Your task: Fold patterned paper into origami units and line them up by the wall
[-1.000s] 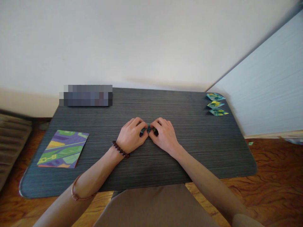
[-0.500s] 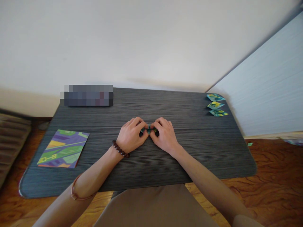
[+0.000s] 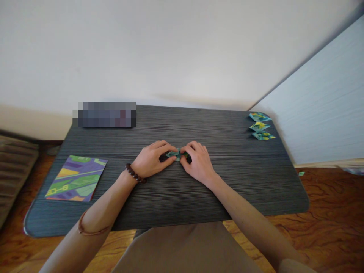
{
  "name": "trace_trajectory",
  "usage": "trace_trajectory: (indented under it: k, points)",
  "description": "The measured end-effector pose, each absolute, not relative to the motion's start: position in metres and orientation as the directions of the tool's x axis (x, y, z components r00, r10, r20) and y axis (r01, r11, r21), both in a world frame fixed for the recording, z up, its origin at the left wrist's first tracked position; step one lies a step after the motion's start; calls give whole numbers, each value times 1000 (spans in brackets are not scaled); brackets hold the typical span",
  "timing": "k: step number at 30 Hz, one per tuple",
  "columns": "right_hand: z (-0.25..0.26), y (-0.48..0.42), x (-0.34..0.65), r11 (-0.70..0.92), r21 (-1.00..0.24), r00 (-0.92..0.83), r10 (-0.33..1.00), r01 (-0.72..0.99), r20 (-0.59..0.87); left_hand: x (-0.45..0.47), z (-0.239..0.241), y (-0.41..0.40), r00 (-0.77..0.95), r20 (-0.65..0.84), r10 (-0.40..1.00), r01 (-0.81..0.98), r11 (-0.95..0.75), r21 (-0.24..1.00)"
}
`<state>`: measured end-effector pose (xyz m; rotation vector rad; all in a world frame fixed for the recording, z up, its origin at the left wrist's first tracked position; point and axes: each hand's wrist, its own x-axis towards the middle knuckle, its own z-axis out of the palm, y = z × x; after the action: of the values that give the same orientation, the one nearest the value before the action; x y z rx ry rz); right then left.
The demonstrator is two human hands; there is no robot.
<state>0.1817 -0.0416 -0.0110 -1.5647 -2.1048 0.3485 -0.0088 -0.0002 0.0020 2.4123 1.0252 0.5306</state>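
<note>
— What do the hands hold?
— A small folded paper (image 3: 177, 154) at mid-bench (image 3: 227, 182), pinched from both ends. The left hand (image 3: 150, 163) has its fingers (image 3: 167, 148) clamped on the paper's left tip; the right hand (image 3: 197, 163) grips the right tip the same way.
— And around them?
— A patterned sheet (image 3: 75, 178) lies flat near the left edge. Three folded pieces (image 3: 260, 126) sit in a row at the far right corner, well apart from the hands.

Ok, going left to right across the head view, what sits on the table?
Patterned paper sheet → left hand → small folded paper piece pinched between both hands → right hand → three folded paper shapes at the table's far right corner.
</note>
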Motion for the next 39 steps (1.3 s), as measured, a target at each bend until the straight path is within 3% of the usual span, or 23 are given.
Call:
trace_trajectory:
  k: [3,7,11,23,39]
  points:
    - [-8,-39,188,332,-535,-245,942,776,229,-19,2,8,637,140,758,519,-557,649]
    - [-3,-33,205,417,-657,-381,901,627,208,-24,1,13,573,125,810,527,-482,700]
    - [-4,-28,220,424,-726,-409,887,541,214,-26,0,14,552,128,824,496,-448,744]
    - [-16,-27,216,451,-699,-334,890,555,309,-20,-3,9,558,208,804,422,-490,763]
    - [-17,-30,213,479,-673,-345,877,564,335,-16,-1,5,619,293,728,443,-632,635]
